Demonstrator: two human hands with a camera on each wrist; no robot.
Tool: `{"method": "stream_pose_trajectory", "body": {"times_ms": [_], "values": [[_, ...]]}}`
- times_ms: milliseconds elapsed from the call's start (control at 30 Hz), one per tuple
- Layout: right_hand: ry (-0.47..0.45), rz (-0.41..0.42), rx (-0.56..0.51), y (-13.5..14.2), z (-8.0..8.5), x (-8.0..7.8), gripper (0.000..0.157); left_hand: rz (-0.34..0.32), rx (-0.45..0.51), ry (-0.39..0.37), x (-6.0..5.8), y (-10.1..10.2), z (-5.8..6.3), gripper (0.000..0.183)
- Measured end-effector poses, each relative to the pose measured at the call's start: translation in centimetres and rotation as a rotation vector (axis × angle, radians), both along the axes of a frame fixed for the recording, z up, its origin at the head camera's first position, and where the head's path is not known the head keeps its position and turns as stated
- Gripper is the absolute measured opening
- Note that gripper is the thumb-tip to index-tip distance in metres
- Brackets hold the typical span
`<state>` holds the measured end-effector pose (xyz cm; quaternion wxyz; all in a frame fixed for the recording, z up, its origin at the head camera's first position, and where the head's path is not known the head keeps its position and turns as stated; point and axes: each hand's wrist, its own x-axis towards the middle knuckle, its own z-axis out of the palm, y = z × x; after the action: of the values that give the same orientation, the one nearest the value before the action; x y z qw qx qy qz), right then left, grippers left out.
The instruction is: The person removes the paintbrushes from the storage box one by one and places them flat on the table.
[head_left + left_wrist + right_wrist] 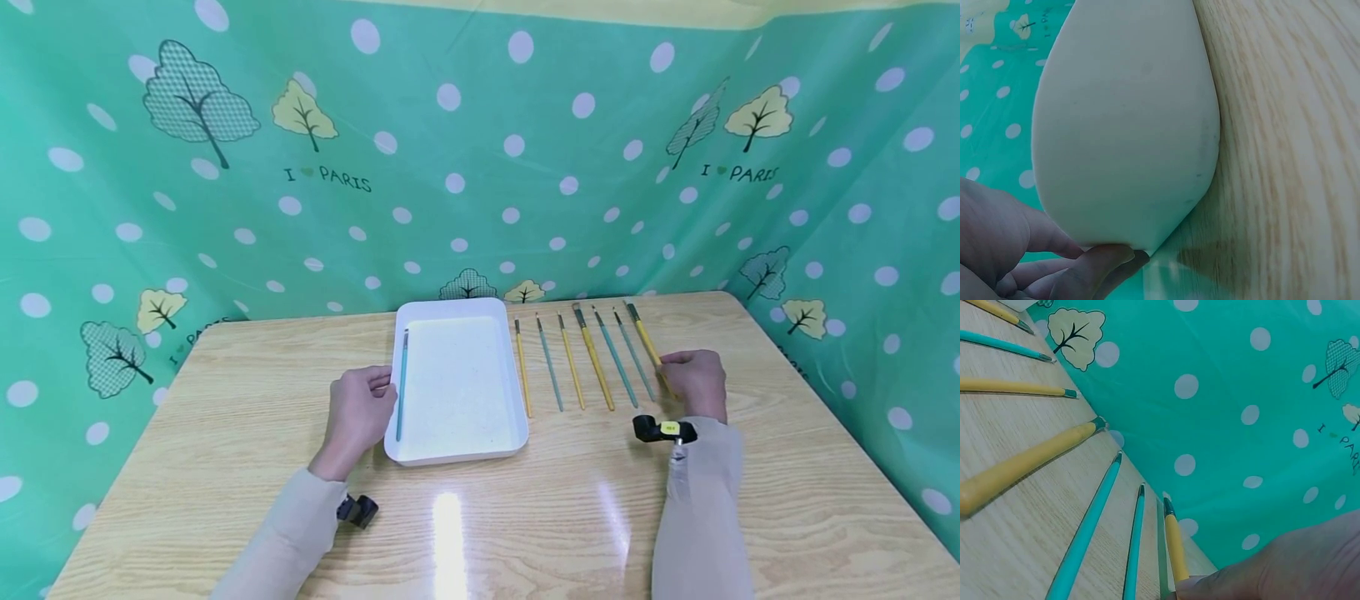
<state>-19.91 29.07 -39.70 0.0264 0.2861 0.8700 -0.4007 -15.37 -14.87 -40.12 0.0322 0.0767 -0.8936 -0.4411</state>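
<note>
My left hand [363, 410] grips the left side of a shallow white tray [459, 457]. In the left wrist view its thumb and fingers close on the tray's edge at the bottom. Inside the tray, along its left wall, lies a teal paintbrush [402, 387]. On the right, my right hand [697, 380] pinches a yellow paintbrush [642, 331] near the lower end of its handle, bristles pointing away. The hand covers part of that handle. Just left of it lies a thin teal paintbrush [633, 356], with a thicker teal paintbrush [615, 357] beside that one.
Between tray and right hand, more paintbrushes lie in a row: a wide yellow paintbrush [595, 358], two slim yellow ones and a teal paintbrush [550, 364]. The wooden table [555, 517] meets a green dotted curtain [480, 200] at its back edge.
</note>
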Motion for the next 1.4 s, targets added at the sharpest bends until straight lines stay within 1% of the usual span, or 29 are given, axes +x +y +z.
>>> {"method": "stream_pose_trajectory", "body": {"times_ms": [300, 700, 1033, 1267, 1400], "values": [[0.051, -0.005, 0.066, 0.1, -0.4, 0.1, 0.031, -0.002, 0.005, 0.007, 0.0, 0.0, 0.0, 0.036], [0.032, -0.045, 0.09, -0.2, -0.6, 0.1, 0.029, 0.0, 0.0, 0.001, 0.1, 0.0, 0.0, 0.036], [0.045, -0.038, 0.089, -0.1, -0.4, 0.5, 0.03, 0.002, 0.005, 0.001, 0.1, 0.0, 0.0, 0.036], [0.031, -0.038, 0.042, -0.2, 0.2, 0.5, 0.034, 0.002, 0.003, 0.004, 0.1, 0.0, 0.0, 0.035], [0.057, -0.023, 0.019, -0.5, 0.6, 0.4, 0.034, 0.003, 0.002, 0.005, 0.1, 0.0, 0.0, 0.035]]}}
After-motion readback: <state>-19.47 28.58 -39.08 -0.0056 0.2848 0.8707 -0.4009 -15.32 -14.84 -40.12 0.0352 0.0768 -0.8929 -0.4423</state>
